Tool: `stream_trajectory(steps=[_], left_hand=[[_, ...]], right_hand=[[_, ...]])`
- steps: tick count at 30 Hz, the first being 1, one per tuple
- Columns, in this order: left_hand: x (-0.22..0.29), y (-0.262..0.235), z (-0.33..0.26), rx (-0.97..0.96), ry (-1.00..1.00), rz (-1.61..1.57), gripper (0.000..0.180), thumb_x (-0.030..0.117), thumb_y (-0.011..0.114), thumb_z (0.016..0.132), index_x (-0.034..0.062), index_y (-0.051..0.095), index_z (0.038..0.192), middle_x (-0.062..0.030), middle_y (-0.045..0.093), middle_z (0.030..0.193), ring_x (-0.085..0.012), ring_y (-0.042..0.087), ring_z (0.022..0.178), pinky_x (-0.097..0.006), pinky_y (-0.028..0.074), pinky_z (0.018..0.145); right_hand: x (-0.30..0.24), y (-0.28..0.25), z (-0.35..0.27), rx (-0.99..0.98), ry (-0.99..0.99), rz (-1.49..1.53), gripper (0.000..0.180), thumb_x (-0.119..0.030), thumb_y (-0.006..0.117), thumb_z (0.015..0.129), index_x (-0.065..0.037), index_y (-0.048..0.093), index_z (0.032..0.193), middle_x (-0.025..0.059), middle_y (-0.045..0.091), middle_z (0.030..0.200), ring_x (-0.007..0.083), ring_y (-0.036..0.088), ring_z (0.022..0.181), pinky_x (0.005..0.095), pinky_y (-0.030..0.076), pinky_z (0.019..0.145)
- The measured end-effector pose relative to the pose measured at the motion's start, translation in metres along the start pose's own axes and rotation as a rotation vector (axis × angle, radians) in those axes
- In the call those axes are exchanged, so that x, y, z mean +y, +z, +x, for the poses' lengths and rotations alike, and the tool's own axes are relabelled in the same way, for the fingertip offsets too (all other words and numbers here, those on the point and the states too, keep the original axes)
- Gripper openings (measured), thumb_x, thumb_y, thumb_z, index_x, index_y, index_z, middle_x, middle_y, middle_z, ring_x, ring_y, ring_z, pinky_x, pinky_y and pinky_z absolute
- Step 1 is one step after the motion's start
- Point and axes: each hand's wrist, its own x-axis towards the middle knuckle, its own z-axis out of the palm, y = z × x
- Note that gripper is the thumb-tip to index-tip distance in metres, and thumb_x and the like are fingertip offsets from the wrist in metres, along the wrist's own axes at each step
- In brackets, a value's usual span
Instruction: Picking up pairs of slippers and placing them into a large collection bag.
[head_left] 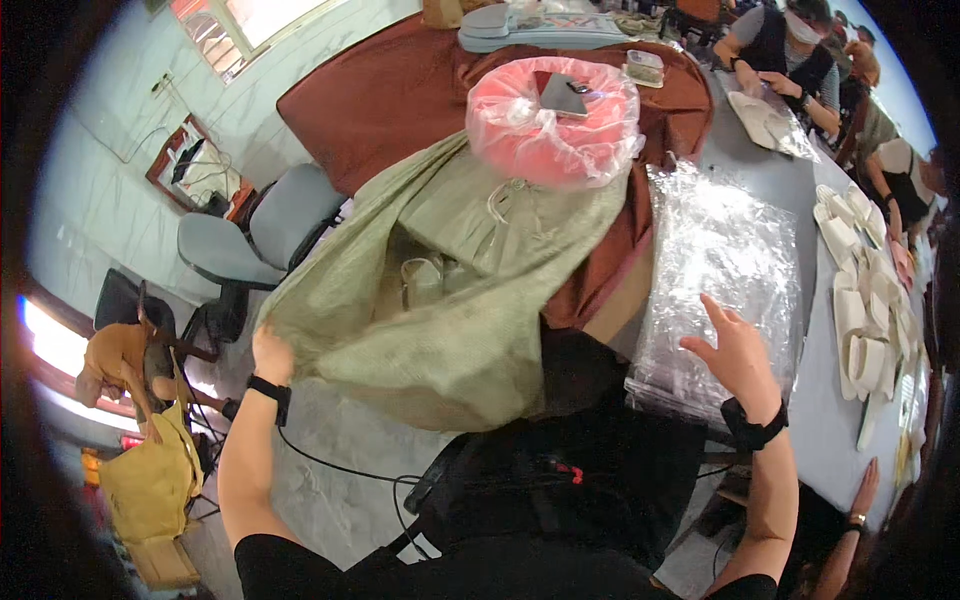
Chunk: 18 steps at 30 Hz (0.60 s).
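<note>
My left hand [274, 352] is closed on the rim of a large olive-green woven sack [430, 365], pulling its edge out to the left. The sack's mouth gapes toward me, and a clear-wrapped item [422, 280] shows inside; the rest of the contents is hidden in shadow. Over a flat stack of clear plastic bags [725, 240], my right hand [738, 350] hovers with thumb and fingers spread, holding nothing; whether it touches the bags I cannot tell.
Behind the sack stands a pink plastic-lined tub [550, 130] with a dark flat object [562, 95] on top. White slippers [865, 300] lie along the grey table's right side. A co-worker [790, 60] handles a pale item across it. Grey chairs [290, 220] stand at left; a cable [340, 465] crosses the floor.
</note>
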Motion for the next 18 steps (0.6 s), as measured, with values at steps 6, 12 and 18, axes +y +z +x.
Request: stream_trajectory(steps=[6, 12, 18], left_hand=[[0.120, -0.072, 0.069, -0.854, -0.090, 0.565, 0.041, 0.022, 0.061, 0.092, 0.0068, 0.061, 0.129, -0.0217, 0.066, 0.126, -0.0321, 0.066, 0.113, -0.040, 0.051, 0.097], [0.199, -0.108, 0.069, -0.630, 0.319, -0.192, 0.064, 0.015, 0.074, 0.085, 0.0034, 0.049, 0.143, -0.0199, 0.059, 0.138, -0.0376, 0.055, 0.128, -0.047, 0.043, 0.109], [0.267, -0.079, 0.083, -0.207, 0.398, -0.297, 0.096, 0.031, 0.076, 0.089, 0.0049, 0.017, 0.159, -0.0249, 0.033, 0.159, -0.0410, 0.037, 0.144, -0.047, 0.036, 0.114]], right_hand=[[0.009, 0.020, -0.015, 0.197, -0.009, -0.140, 0.073, -0.056, 0.068, 0.088, -0.014, 0.052, 0.145, 0.0178, 0.056, 0.142, 0.0439, 0.051, 0.129, 0.0562, 0.042, 0.103], [0.019, 0.036, -0.033, 0.016, -0.020, -0.082, 0.067, -0.059, 0.061, 0.092, -0.019, 0.053, 0.145, 0.0153, 0.047, 0.152, 0.0459, 0.038, 0.141, 0.0655, 0.025, 0.112], [0.023, 0.032, -0.041, 0.224, -0.028, -0.096, 0.065, -0.054, 0.062, 0.094, -0.019, 0.051, 0.147, 0.0165, 0.044, 0.154, 0.0439, 0.036, 0.142, 0.0641, 0.024, 0.111]])
